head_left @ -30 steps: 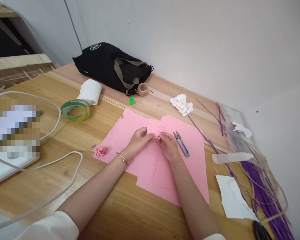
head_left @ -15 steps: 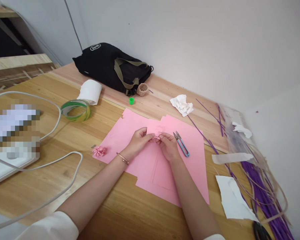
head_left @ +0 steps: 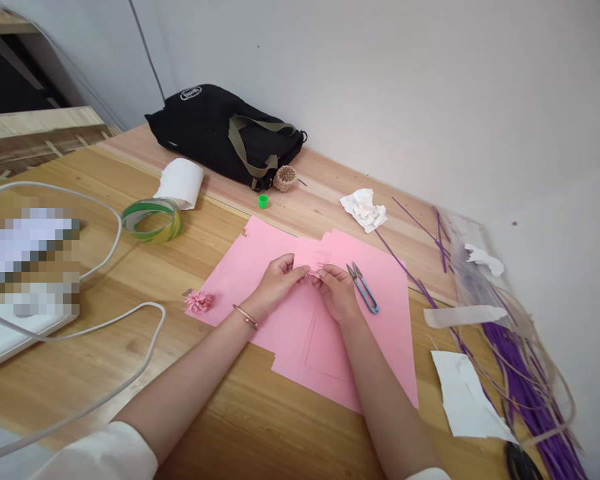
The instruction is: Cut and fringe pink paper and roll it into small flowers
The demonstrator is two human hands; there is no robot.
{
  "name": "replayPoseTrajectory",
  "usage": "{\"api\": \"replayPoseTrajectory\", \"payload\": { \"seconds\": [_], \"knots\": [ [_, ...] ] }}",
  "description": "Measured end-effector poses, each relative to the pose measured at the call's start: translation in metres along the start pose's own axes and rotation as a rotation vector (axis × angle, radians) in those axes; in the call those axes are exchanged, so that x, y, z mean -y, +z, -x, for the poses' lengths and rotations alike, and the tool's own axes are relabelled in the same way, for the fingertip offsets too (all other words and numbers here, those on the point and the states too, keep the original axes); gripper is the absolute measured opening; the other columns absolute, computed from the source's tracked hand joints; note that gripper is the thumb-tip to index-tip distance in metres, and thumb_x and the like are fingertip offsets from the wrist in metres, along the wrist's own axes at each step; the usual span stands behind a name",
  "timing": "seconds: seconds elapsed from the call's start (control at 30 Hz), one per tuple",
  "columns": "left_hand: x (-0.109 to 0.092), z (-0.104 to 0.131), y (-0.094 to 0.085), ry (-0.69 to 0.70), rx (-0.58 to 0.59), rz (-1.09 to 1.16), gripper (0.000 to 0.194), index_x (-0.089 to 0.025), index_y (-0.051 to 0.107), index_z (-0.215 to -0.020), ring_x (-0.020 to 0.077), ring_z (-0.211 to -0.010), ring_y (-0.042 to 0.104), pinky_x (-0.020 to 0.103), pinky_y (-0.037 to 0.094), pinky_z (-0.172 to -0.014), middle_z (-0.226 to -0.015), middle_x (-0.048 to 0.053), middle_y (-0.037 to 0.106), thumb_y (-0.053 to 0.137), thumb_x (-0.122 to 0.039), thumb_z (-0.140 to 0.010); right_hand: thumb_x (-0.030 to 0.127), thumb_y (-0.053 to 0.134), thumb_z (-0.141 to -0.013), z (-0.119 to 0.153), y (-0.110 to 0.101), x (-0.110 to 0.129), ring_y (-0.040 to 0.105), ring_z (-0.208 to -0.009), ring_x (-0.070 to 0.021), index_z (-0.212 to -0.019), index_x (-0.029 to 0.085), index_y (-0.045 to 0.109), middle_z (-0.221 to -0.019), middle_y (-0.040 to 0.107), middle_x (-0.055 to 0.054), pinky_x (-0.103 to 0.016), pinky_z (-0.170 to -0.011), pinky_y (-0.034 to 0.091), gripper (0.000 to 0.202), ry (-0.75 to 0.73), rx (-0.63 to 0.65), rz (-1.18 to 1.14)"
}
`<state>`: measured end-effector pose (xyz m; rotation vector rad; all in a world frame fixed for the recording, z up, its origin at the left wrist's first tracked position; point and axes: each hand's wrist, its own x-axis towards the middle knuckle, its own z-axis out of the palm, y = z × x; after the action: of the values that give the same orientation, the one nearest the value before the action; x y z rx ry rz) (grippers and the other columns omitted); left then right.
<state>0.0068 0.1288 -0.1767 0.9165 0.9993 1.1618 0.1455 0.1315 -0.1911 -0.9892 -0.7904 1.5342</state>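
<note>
Pink paper sheets (head_left: 385, 347) lie overlapped on the wooden table. Above their middle, my left hand (head_left: 279, 279) pinches one end of a small pink paper piece (head_left: 314, 273). The other end is between the closed fingers of my right hand (head_left: 337, 290), so the hands nearly meet. Thread snips (head_left: 365, 290) with blue handles rest on the paper just right of my right hand. A fringed pink paper flower (head_left: 199, 302) sits at the left corner of the sheets.
A black bag (head_left: 215, 130), a woven cup (head_left: 285, 178) and a green cap (head_left: 263, 201) are behind. Left stand a tape roll (head_left: 153, 221), a paper roll (head_left: 183, 181) and a white cable (head_left: 145, 353). Purple strips (head_left: 525, 393), paper scraps (head_left: 467, 397) and black scissors handles (head_left: 523, 463) lie right.
</note>
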Motion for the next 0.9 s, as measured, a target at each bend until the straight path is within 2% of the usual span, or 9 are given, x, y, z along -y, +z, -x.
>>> {"api": "replayPoseTrajectory", "payload": {
  "seconds": [0.47, 0.9],
  "knots": [
    [0.0042, -0.0011, -0.0013, 0.014, 0.011, -0.020, 0.020, -0.015, 0.060, -0.071, 0.0117, -0.063, 0.053, 0.026, 0.038, -0.062, -0.064, -0.001, 0.059, 0.068, -0.032, -0.067, 0.024, 0.082, -0.051, 0.0007, 0.0007, 0.0009, 0.051, -0.049, -0.0078, -0.061, 0.019, 0.066, -0.055, 0.063, 0.003, -0.022, -0.051, 0.040, 0.020, 0.016, -0.007, -0.015],
    [0.0020, -0.0002, -0.0010, 0.017, 0.014, -0.028, 0.019, -0.014, 0.061, -0.071, 0.0115, -0.063, 0.052, 0.026, 0.038, -0.061, -0.065, -0.001, 0.059, 0.068, -0.031, -0.067, 0.026, 0.082, -0.054, 0.0003, -0.0019, 0.0000, 0.051, -0.054, -0.0080, -0.066, 0.020, 0.069, -0.060, 0.064, 0.002, -0.022, -0.055, 0.040, 0.019, 0.018, 0.039, -0.002]
  ]
}}
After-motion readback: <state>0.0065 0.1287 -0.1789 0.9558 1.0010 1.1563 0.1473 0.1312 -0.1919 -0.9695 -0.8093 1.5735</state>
